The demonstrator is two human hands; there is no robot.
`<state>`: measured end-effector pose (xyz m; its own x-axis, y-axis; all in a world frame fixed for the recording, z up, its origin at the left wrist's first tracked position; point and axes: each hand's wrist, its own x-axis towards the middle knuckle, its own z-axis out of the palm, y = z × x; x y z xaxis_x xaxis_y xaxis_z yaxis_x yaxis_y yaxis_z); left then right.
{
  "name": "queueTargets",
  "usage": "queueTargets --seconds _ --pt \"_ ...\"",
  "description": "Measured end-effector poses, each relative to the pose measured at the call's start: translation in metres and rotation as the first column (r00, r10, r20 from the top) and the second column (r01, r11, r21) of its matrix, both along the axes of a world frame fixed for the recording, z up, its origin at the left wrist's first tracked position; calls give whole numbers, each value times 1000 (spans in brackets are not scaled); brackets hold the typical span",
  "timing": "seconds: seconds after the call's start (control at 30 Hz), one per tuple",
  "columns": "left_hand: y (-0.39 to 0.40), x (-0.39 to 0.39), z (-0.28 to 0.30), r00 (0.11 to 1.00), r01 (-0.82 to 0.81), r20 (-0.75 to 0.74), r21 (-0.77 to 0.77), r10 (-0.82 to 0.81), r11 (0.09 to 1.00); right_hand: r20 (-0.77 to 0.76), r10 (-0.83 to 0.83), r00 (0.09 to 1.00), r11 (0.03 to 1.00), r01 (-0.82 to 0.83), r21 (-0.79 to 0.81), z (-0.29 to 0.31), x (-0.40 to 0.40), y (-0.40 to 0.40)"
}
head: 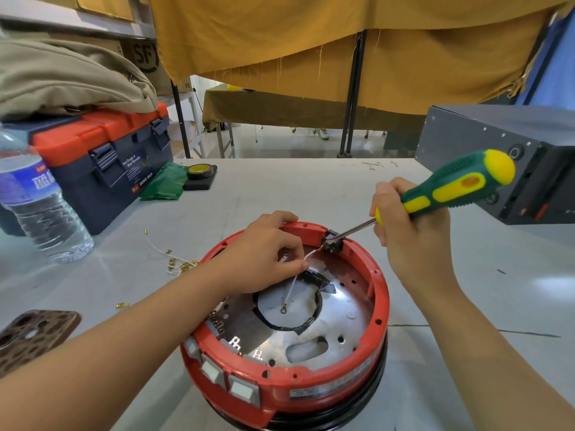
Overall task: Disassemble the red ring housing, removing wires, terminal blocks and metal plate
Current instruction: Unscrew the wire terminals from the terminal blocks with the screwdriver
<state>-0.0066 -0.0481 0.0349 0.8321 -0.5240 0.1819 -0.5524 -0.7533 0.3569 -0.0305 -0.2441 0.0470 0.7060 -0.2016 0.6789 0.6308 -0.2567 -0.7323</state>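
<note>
Left grip: your left hand (264,247) pinches the white wire (294,283) over the plate (336,309), just inside the housing (381,293) on the bench (311,181).
Wire axis: runs up-right from your pinch to the terminal block (333,244) on the far rim.
Right grip: your right hand (410,231) is wrapped round the screwdriver (448,188), tip at the block.
Nearer hand: the right one.

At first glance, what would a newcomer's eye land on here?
The red ring housing sits front and centre. The right hand grips a green-yellow screwdriver with its tip at the black terminal block, while the left hand pinches a white wire.
</note>
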Motion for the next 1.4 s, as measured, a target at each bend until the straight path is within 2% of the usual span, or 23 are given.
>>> queueTargets --seconds 0.27,0.4,0.57,1.03,1.1,1.27,1.4 --pt "0 1 0 1000 -11 4 23 11 1000 -114 72 991 957 -36 289 -1 9 -8" --pt "0 0 0 1000 -15 7 32 15 999 -155 89 984 932 -28 361 -4 13 -12" --pt "-1 0 1 1000 -19 12 34 19 999 -214 85 973 912 11 411 -7 16 -15" --pt "-1 -2 1 1000 -26 -5 4 26 1000 -260 111 959 896 17 444 -14 21 -15" --pt "-1 -1 1 1000 -27 -8 -3 27 1000 -299 139 944 856 37 516 -18 25 -15" --pt "0 1 0 999 -39 -13 -28 39 999 -258 236 937 656 42 753 -15 27 -30" --pt "2 3 2 998 -58 -13 -104 57 993 -255 254 933 686 13 728 -15 25 -25"
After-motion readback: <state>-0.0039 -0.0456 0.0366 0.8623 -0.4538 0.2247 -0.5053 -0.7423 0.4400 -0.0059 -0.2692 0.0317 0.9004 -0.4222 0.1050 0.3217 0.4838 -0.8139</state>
